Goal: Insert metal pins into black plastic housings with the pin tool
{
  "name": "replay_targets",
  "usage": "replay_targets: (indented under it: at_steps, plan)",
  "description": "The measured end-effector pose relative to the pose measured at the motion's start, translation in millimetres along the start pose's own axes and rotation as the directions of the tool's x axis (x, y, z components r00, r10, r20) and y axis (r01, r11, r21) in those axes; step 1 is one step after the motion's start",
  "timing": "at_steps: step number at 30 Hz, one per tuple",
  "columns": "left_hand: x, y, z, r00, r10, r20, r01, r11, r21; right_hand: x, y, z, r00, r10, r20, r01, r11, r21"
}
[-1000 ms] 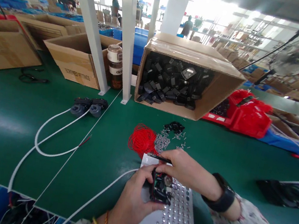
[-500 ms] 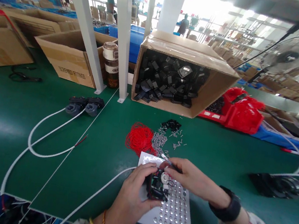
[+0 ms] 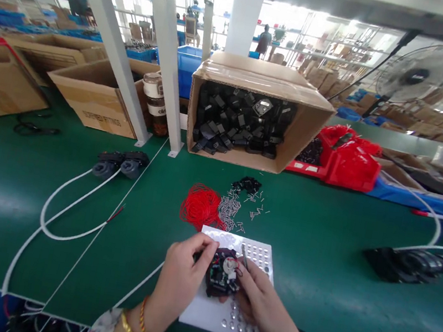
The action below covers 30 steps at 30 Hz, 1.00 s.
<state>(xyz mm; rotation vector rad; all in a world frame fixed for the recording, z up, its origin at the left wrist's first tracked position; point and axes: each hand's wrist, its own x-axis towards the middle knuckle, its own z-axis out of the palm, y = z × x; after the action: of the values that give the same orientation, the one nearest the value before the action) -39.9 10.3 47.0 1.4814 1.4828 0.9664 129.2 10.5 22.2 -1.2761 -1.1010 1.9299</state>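
Note:
An open black plastic housing point(image 3: 213, 287) with a green circuit board, a round whitish part and thin red and black wires is held above a white sheet point(image 3: 197, 316). My right hand point(image 3: 267, 305) grips its right side, fingers reaching beneath, and a slim metal-tipped tool point(image 3: 244, 255) sticks up from the same hand. At the housing's upper left corner my left hand point(image 3: 182, 266) is closed, thumb and forefinger pinched; what lies between those tips is hidden. Rows of small shiny round discs point(image 3: 256, 250) cover part of the sheet. A white cable point(image 3: 142, 282) runs up behind my left hand.
Beyond the sheet lie a red wire coil point(image 3: 200, 206), loose metal pins point(image 3: 229, 209) and small black parts point(image 3: 247, 184). A cardboard box point(image 3: 268, 69) of black housings stands behind. Cabled black units rest at left point(image 3: 121, 164) and right point(image 3: 407, 265). Metal posts point(image 3: 159, 49) rise at the back.
My right hand has moved from above the housing to its right side and underneath. My left hand has gone from cradling the left side to pinching at the upper left corner. The view shifted slightly.

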Motion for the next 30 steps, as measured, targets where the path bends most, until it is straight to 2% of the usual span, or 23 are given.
replay_targets:
  at_steps: [3, 8, 17, 25, 30]
  plan:
    - [8, 2, -2.1, 1.000, 0.001, 0.006, -0.001, 1.000, -0.018, 2, 7, 2, 0.998, 0.033, -0.053, -0.028, 0.995, 0.091]
    - [0, -11, 0.3, 0.998, 0.019, 0.064, -0.010, 0.992, -0.129, 1, 8, 7, 0.998, 0.017, -0.063, -0.006, 0.983, 0.182]
    - [-11, -16, 6.2, 0.996, -0.075, 0.044, 0.081, 0.987, -0.136, -9, -3, 5, 0.999, 0.008, 0.038, -0.015, 0.982, 0.189]
    - [-14, -17, 7.7, 0.996, -0.067, 0.064, 0.077, 0.984, -0.164, -11, 1, 3, 0.997, 0.004, 0.082, -0.019, 0.982, 0.189]
    - [-16, -14, 11.6, 0.999, -0.045, 0.026, 0.048, 0.992, -0.118, -10, 1, 3, 0.996, -0.013, 0.085, -0.001, 0.985, 0.174]
